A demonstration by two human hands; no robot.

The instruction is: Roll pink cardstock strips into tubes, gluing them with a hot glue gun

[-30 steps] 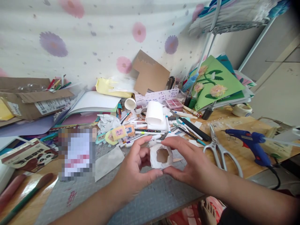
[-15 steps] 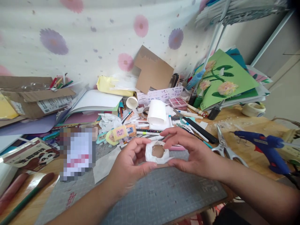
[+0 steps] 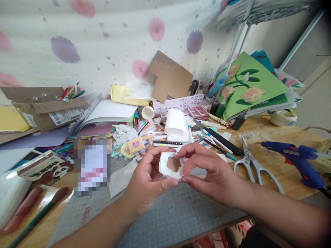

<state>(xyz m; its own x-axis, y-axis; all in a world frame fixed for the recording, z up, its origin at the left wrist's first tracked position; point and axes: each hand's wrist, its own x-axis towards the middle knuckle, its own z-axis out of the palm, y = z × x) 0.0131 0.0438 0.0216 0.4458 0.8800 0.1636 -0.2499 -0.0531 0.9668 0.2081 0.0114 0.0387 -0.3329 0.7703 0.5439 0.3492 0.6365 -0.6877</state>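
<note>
A small white paper-wrapped piece with a brown cardboard-coloured centre is held up between both hands, above the grey cutting mat. My left hand grips it from the left, thumb along the lower edge and fingers behind. From the right, my right hand pinches its edge with bent fingers on top and the thumb below. Behind the piece stands a white paper roll among scattered pens. To the right of my right hand lie silver scissors.
A blue glue gun rests at the right. Green paper with flowers leans at the back right. A cardboard box stands at the back left. A panda-printed pack and a green-handled tool lie at the left.
The white piece has tilted and shifted slightly left in my hands, and my right fingers have moved along its right edge. The whole view has shifted slightly.
</note>
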